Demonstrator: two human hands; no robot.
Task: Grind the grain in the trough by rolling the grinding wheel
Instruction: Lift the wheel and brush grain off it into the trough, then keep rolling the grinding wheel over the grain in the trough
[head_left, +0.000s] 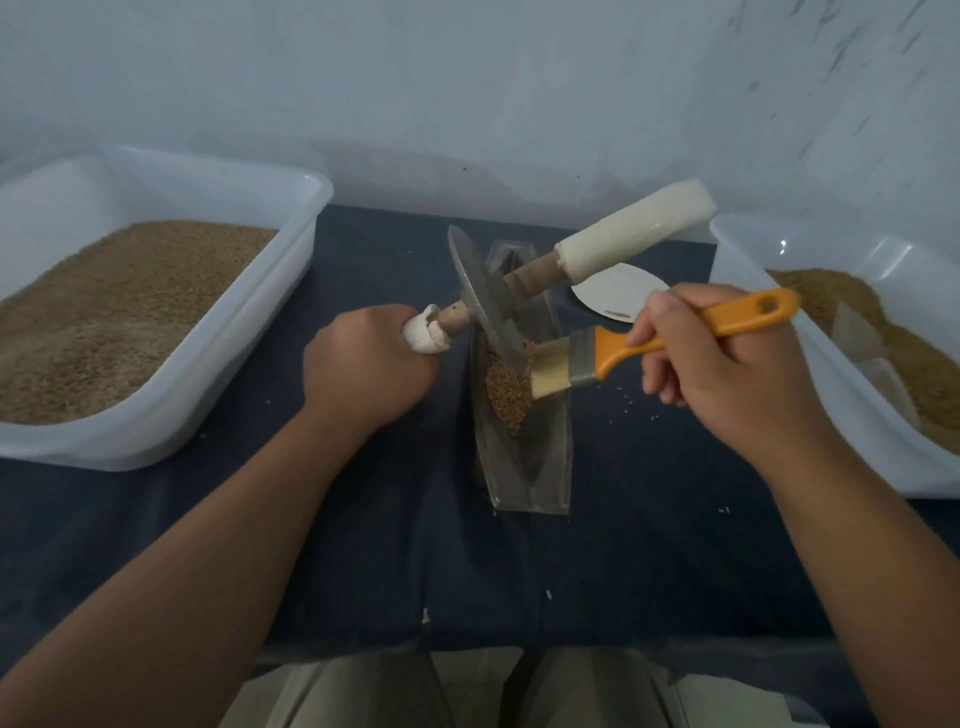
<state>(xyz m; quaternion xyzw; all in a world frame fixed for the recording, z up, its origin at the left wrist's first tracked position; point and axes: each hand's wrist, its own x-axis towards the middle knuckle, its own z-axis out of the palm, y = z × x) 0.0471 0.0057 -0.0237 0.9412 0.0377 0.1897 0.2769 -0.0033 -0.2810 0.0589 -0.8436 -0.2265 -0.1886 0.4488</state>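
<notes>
At the dark cloth's (467, 571) middle, grain (506, 400) lies heaped in the trough (540, 467) under the tilted grinding wheel (483, 296), its left handle (428, 332) clenched by the left hand (363, 364) alone while the right hand (727, 374) grips a brush (566, 366), whose sweep could flick grain overboard.

Two bins hem the dark blue cloth (415, 545): the left white plastic tub of brown grain (296, 249) and the right white plastic tub (737, 270). Open lanes run either side of the narrow metal trough (524, 467). The tilted steel grinding wheel (483, 296), its white-wrapped wooden axle (634, 231) and an orange-handled flat brush (608, 356) block mid-trough; the near end lies open.
</notes>
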